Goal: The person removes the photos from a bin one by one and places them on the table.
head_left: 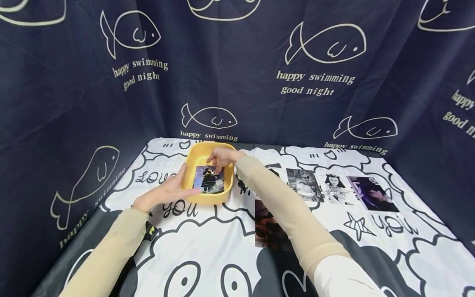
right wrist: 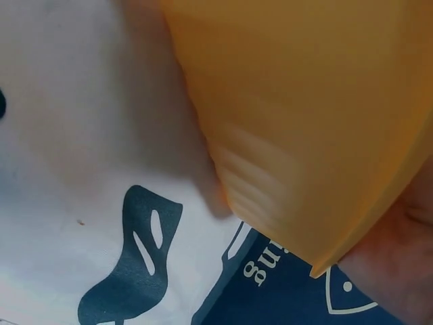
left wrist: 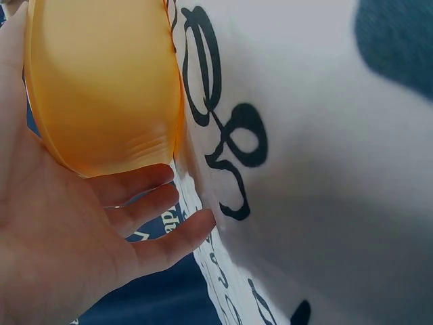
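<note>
Yellow plastic tray [head_left: 193,159], near the counter's [head_left: 408,255] far left corner, is steadied by the left hand [head_left: 165,193], its grip flat and wide, while one photo [head_left: 209,180] is pinched inside it by the right hand [head_left: 222,159]; five photos [head_left: 335,187] are left by the right edge.

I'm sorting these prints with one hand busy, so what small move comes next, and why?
Probably let the right hand release the photo flat into the yellow tray: it already lies inside, and the left hand steadies the tray's side.
</note>
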Demonstrator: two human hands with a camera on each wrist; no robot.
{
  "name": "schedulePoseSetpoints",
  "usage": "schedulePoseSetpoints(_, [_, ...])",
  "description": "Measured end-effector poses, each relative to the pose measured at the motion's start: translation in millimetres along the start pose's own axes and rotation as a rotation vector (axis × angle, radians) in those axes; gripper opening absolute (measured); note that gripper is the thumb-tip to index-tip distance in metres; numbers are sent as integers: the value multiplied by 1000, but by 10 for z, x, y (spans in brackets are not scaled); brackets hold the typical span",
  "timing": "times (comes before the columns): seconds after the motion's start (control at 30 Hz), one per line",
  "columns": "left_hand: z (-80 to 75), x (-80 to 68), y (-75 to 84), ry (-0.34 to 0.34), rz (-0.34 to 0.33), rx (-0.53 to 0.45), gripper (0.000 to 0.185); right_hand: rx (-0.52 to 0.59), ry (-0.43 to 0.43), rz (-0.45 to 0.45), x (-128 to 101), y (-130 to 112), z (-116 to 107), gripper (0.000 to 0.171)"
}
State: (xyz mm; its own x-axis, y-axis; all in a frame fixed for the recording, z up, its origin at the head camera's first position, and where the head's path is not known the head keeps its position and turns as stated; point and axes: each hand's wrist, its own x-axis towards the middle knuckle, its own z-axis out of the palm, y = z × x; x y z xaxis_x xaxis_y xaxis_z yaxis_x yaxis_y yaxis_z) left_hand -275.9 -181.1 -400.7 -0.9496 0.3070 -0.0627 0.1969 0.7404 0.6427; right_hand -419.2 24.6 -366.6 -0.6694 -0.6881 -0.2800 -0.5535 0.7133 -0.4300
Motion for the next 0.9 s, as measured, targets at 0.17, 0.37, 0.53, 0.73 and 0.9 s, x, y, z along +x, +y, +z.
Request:
schedulePoseSetpoints(0.17, [-17,-3,17,-6,-2,1,115,-94,17,24,19,-18,25,55])
schedulePoseSetpoints(0.37, [-16,6,22,-5,-8,9,116,-146,32,37,24,-29,47,51])
schedulePoseSetpoints(0.53, [3,4,16,-18,-22,17,118,-137,18,76,17,-24,66,55])
schedulePoseSetpoints(0.73, [-10,-9,28,-12,-13,9,117,-179,37,77,13,-22,83,56])
schedulePoseSetpoints(0.9, [-8,-7,18,0,1,16,115,-169,69,66,15,-22,91,59])
